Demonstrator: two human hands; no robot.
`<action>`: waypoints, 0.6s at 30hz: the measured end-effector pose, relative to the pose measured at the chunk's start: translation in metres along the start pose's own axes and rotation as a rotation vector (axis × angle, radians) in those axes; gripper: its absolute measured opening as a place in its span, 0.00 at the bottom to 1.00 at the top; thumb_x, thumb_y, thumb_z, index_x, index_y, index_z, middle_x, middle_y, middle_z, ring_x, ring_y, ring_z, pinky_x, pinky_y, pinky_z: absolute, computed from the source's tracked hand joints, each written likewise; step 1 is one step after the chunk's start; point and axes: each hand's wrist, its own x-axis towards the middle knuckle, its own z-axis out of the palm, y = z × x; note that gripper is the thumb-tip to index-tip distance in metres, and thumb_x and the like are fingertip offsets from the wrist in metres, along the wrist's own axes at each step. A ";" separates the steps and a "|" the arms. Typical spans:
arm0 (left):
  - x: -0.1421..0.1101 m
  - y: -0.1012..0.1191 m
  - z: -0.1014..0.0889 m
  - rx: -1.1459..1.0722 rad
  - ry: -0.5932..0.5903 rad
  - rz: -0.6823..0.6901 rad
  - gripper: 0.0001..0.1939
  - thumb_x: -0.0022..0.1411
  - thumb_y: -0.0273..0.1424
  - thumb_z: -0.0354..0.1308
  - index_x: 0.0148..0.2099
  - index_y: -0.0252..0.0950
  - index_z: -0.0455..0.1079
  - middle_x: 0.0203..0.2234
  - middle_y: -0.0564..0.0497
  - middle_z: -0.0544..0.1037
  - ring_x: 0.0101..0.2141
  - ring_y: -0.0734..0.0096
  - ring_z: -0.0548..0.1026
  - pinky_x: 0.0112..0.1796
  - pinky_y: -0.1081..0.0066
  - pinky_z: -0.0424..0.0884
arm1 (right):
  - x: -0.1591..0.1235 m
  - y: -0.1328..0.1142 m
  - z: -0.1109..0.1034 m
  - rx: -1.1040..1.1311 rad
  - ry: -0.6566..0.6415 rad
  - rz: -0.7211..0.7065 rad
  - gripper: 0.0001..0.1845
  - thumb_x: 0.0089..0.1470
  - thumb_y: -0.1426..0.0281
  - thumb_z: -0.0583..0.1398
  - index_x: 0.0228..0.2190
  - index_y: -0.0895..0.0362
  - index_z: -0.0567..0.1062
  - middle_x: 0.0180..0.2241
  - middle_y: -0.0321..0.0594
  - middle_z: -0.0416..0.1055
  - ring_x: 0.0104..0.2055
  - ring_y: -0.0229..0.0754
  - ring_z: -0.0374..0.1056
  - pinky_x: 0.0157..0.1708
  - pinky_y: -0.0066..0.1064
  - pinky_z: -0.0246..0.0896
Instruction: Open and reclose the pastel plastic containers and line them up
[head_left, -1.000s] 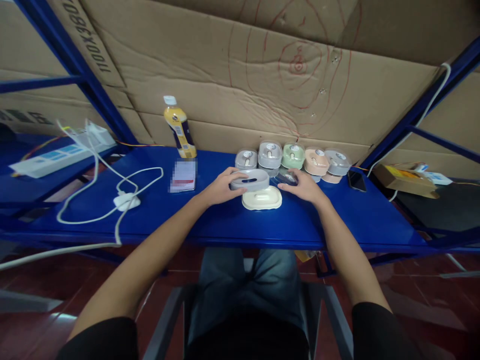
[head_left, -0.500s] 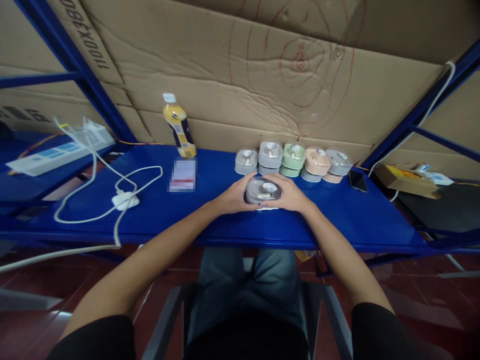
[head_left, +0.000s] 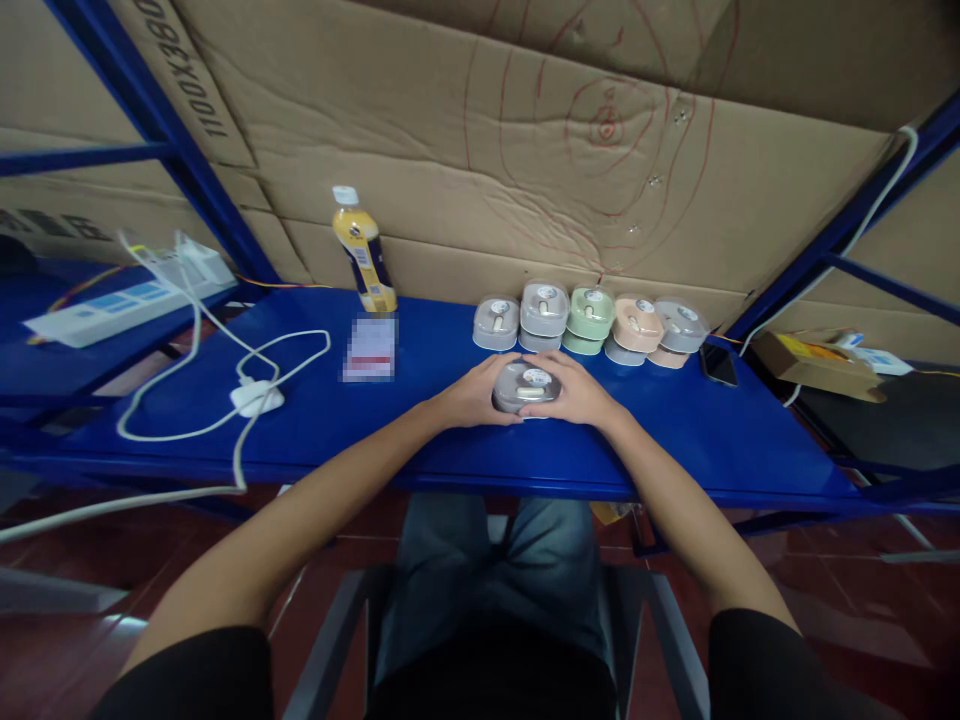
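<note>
Both of my hands clasp a small grey lidded box with a clear top [head_left: 514,376] at the middle of the blue table. My left hand [head_left: 472,395] wraps its left side, and my right hand [head_left: 586,392] wraps the right. The thumbs meet along the near edge, while the fingers curve round the far side. On the lid are a round label and a pale oblong latch. Behind my hands stands a row of similar lidded boxes: a single grey one [head_left: 496,323], then stacks topped by grey [head_left: 543,312], green [head_left: 589,318], peach [head_left: 637,325] and grey [head_left: 681,325].
A yellow drink bottle [head_left: 365,255] stands at the back left, a blurred-out card [head_left: 370,350] before it. White cable and a white adapter [head_left: 257,398] lie left. A phone [head_left: 718,365] rests right of the stacks. Cardboard [head_left: 420,150] backs the table [head_left: 420,460].
My fingers have shifted slightly around the grey box, and its lid lies at a slightly different angle. A white edge beneath it shows less. The whole view has moved a little.
</note>
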 end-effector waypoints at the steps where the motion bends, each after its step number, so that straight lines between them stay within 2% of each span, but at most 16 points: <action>1: 0.000 0.000 0.000 0.011 0.019 0.005 0.52 0.52 0.45 0.74 0.72 0.37 0.56 0.66 0.35 0.69 0.66 0.40 0.68 0.65 0.42 0.65 | 0.000 -0.001 0.000 -0.003 0.005 0.001 0.52 0.46 0.41 0.73 0.65 0.49 0.70 0.59 0.49 0.71 0.63 0.61 0.69 0.65 0.57 0.65; 3: -0.002 0.001 -0.001 0.043 0.080 0.005 0.51 0.52 0.45 0.74 0.71 0.38 0.57 0.65 0.37 0.70 0.65 0.40 0.69 0.64 0.42 0.66 | -0.001 -0.001 -0.002 -0.012 0.075 0.003 0.50 0.50 0.40 0.70 0.66 0.49 0.68 0.61 0.49 0.70 0.64 0.59 0.68 0.66 0.52 0.66; 5: -0.002 0.003 -0.006 0.083 0.188 -0.019 0.50 0.52 0.45 0.75 0.71 0.38 0.57 0.64 0.38 0.70 0.64 0.39 0.70 0.65 0.42 0.66 | 0.000 0.001 -0.006 -0.034 0.243 0.032 0.39 0.59 0.42 0.63 0.63 0.48 0.70 0.60 0.46 0.71 0.62 0.54 0.70 0.64 0.46 0.68; 7: -0.001 0.005 -0.014 0.133 0.359 -0.081 0.50 0.53 0.46 0.74 0.71 0.38 0.56 0.64 0.38 0.70 0.65 0.39 0.69 0.66 0.42 0.63 | 0.000 0.007 -0.016 -0.067 0.453 0.098 0.28 0.68 0.47 0.54 0.59 0.50 0.72 0.56 0.45 0.74 0.58 0.50 0.72 0.62 0.45 0.69; 9: 0.006 0.004 -0.025 0.181 0.564 -0.193 0.50 0.56 0.46 0.73 0.72 0.38 0.54 0.65 0.36 0.67 0.67 0.38 0.65 0.68 0.43 0.60 | -0.002 0.018 -0.031 -0.102 0.635 0.181 0.26 0.71 0.50 0.49 0.55 0.54 0.73 0.54 0.50 0.74 0.59 0.52 0.70 0.63 0.50 0.66; 11: 0.019 -0.002 -0.035 0.204 0.715 -0.335 0.50 0.58 0.47 0.72 0.73 0.36 0.50 0.66 0.33 0.64 0.69 0.36 0.61 0.68 0.42 0.58 | -0.006 0.034 -0.049 -0.157 0.800 0.281 0.26 0.71 0.53 0.49 0.53 0.58 0.72 0.54 0.57 0.70 0.61 0.57 0.66 0.66 0.58 0.59; 12: 0.027 -0.006 -0.038 0.199 0.743 -0.398 0.51 0.59 0.47 0.72 0.73 0.35 0.49 0.65 0.31 0.64 0.69 0.35 0.60 0.68 0.42 0.58 | -0.009 0.045 -0.058 -0.190 0.886 0.340 0.25 0.70 0.54 0.49 0.52 0.59 0.72 0.55 0.59 0.69 0.63 0.60 0.64 0.67 0.60 0.55; 15: 0.055 -0.023 -0.041 0.181 0.745 -0.536 0.54 0.57 0.47 0.73 0.72 0.30 0.49 0.63 0.27 0.64 0.68 0.31 0.60 0.67 0.41 0.59 | -0.020 0.082 -0.084 -0.362 1.162 0.583 0.23 0.67 0.56 0.51 0.50 0.59 0.73 0.54 0.59 0.68 0.63 0.60 0.65 0.65 0.58 0.57; 18: 0.079 -0.036 -0.031 0.200 0.770 -0.605 0.53 0.57 0.46 0.72 0.72 0.27 0.49 0.61 0.24 0.65 0.66 0.29 0.62 0.64 0.38 0.60 | -0.032 0.120 -0.101 -0.383 1.276 0.701 0.26 0.66 0.57 0.51 0.55 0.62 0.70 0.58 0.62 0.67 0.66 0.60 0.63 0.67 0.55 0.55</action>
